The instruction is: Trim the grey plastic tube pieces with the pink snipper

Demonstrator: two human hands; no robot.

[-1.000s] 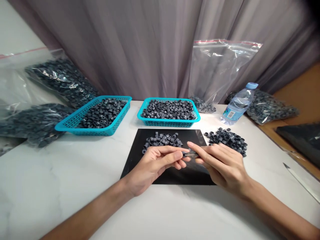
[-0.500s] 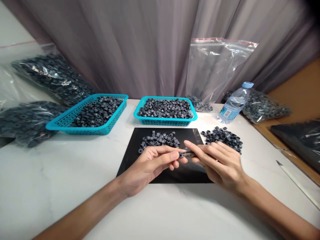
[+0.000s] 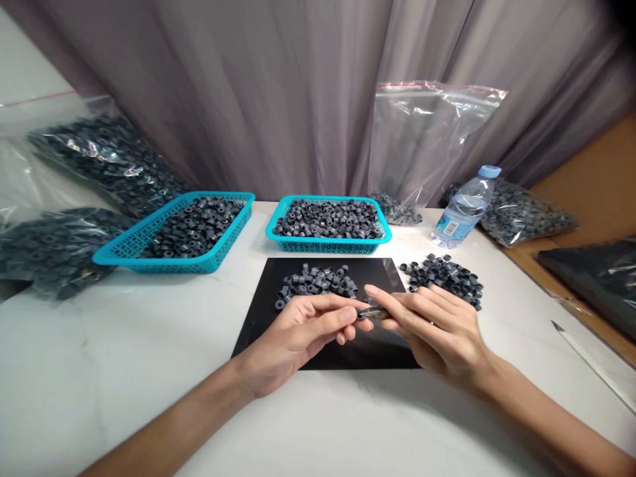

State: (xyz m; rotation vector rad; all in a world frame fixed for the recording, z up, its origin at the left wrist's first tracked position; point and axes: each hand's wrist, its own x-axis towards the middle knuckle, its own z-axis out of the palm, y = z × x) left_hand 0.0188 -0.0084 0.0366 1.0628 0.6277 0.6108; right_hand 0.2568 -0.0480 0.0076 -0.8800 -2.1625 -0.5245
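My left hand (image 3: 303, 331) pinches a small dark grey plastic ring (image 3: 360, 314) between thumb and fingertips. In my right hand (image 3: 437, 324) is a slim, pointed metal tool (image 3: 375, 311); the fingers cover most of it, so its exact kind is hidden. Its tip meets the ring or lies right at its opening. Both hands are above a black mat (image 3: 258, 331). Behind the left fingers, a heap of similar grey rings (image 3: 318, 281) rests on the mat. Another heap of rings (image 3: 444, 275) lies on the white table beyond my right hand.
Two turquoise baskets, one at left (image 3: 209, 262) and one in the middle (image 3: 328, 246), hold many rings. Clear bags of rings stand at left (image 3: 114, 152) and back right (image 3: 417, 146). A water bottle (image 3: 462, 209) and a white pointed strip (image 3: 591, 361) are on the right.
The view has tilted slightly, so the scene sits a little lower. Both hands keep their hold, and the tool's angle at the ring has shifted slightly.
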